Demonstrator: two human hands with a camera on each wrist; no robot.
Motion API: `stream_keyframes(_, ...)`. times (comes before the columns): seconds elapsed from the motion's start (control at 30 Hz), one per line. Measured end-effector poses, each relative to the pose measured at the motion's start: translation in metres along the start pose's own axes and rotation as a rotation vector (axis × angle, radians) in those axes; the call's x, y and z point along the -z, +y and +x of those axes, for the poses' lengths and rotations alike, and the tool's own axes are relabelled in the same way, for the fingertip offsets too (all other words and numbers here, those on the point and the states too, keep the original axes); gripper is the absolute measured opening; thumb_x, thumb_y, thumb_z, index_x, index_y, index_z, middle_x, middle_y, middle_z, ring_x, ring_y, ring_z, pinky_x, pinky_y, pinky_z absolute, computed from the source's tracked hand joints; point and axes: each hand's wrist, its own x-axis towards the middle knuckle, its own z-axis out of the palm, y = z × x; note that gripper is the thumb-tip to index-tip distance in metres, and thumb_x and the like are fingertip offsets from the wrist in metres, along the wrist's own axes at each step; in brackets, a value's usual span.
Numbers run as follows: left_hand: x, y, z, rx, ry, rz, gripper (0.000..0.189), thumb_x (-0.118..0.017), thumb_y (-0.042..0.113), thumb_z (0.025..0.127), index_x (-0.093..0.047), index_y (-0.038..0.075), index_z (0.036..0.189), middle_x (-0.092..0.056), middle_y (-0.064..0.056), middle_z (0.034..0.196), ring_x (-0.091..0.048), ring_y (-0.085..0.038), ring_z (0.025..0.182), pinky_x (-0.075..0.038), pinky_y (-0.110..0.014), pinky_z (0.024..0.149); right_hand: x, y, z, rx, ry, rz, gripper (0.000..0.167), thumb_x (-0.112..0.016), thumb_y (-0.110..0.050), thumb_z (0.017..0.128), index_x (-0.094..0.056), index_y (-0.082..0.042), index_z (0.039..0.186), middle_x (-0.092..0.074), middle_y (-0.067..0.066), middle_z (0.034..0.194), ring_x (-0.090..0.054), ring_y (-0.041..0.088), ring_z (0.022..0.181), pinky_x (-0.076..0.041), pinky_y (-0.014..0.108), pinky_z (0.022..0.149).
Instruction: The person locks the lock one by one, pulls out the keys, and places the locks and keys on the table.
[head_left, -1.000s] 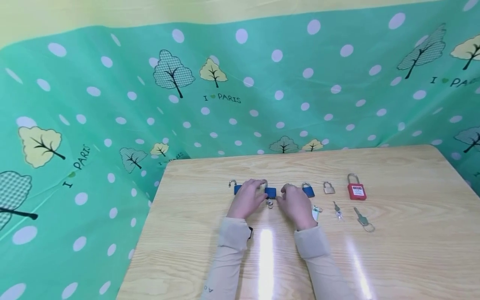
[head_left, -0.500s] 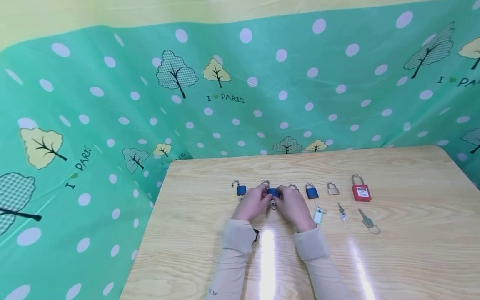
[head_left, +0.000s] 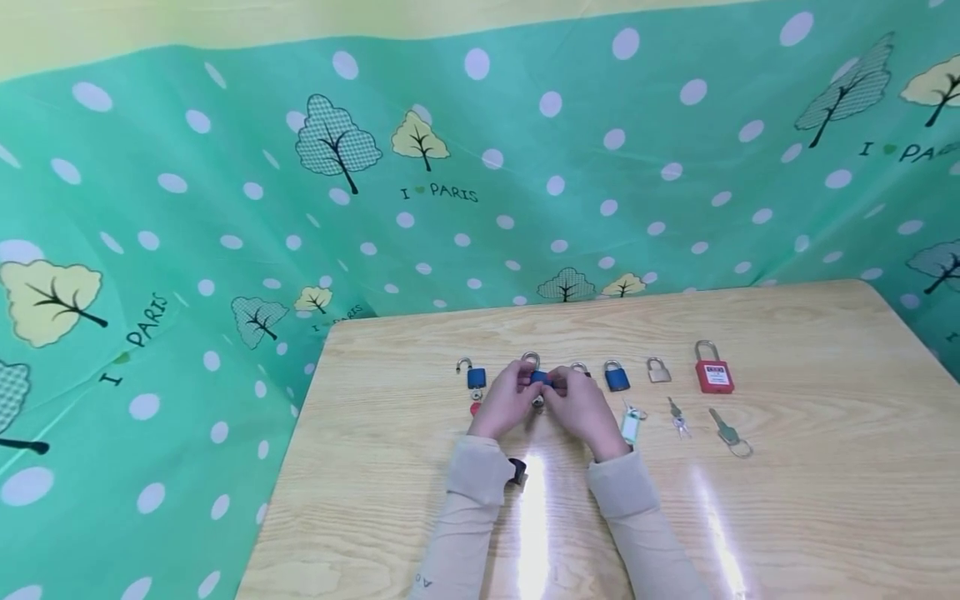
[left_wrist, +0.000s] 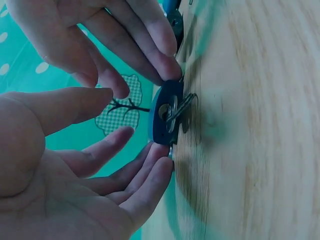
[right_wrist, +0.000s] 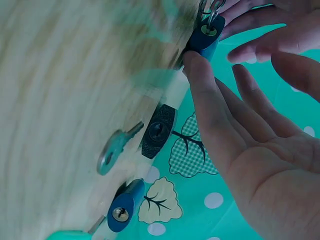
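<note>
A blue padlock (head_left: 540,377) with keys (left_wrist: 181,111) in its keyhole lies on the wooden table, between my two hands. My left hand (head_left: 506,400) touches one end of the padlock body with its fingertips, its thumb standing apart from it in the left wrist view. At the opposite end, fingertips of my right hand (head_left: 581,406) touch the body, the fingers nearly straight in the right wrist view. The padlock's shackle (head_left: 530,357) points toward the back. Close to my right hand lie a black padlock (right_wrist: 159,131) and a loose key (right_wrist: 117,147).
To the left is a blue padlock (head_left: 476,377) with its shackle swung out and a red tag (head_left: 476,408). Rightward stand another blue padlock (head_left: 617,377), a small silver one (head_left: 658,371) and a red one (head_left: 714,377). A green-tagged key (head_left: 630,425) and other keys (head_left: 727,433) lie in front.
My hands have come closer together onto the blue padlock. The left hand has shifted right, uncovering the leftmost padlock, and the right hand has shifted left, showing more of the black padlock.
</note>
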Motion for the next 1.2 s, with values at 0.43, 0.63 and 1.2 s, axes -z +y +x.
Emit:
stream_keyframes(0.43,0.003,0.001,0.004,0.021,0.008,-0.140,0.037,-0.064,0.010,0.096,-0.055,0.002,0.131,-0.065,-0.015,0.120,-0.066,-0.027,0.110,-0.055,-0.034,0.094,-0.002,0.001,0.004,-0.010,-0.018,0.006,0.030,-0.061,-0.019,0.098,-0.064,0.003,0.119,-0.070,0.019,0.115,-0.067,0.032,0.107,-0.054,0.047,0.093)
stream_keyframes(0.63,-0.001,0.000,0.004,0.051,0.029,-0.083,0.048,-0.069,0.007,0.092,-0.049,0.006,0.136,-0.066,-0.016,0.121,-0.066,-0.026,0.110,-0.055,-0.035,0.095,-0.003,0.003,0.003,-0.020,-0.024,0.002,0.028,-0.061,-0.016,0.098,-0.064,0.004,0.118,-0.069,0.020,0.114,-0.067,0.032,0.105,-0.054,0.047,0.093)
stream_keyframes(1.2,0.016,-0.003,0.001,0.068,0.058,-0.407,0.069,-0.073,-0.002,0.084,-0.044,0.016,0.144,-0.062,-0.015,0.125,-0.064,-0.027,0.112,-0.056,-0.035,0.092,0.017,0.008,0.000,0.023,0.001,0.156,0.033,-0.058,-0.024,0.102,-0.061,-0.001,0.125,-0.068,0.016,0.118,-0.065,0.030,0.110,-0.052,0.045,0.097)
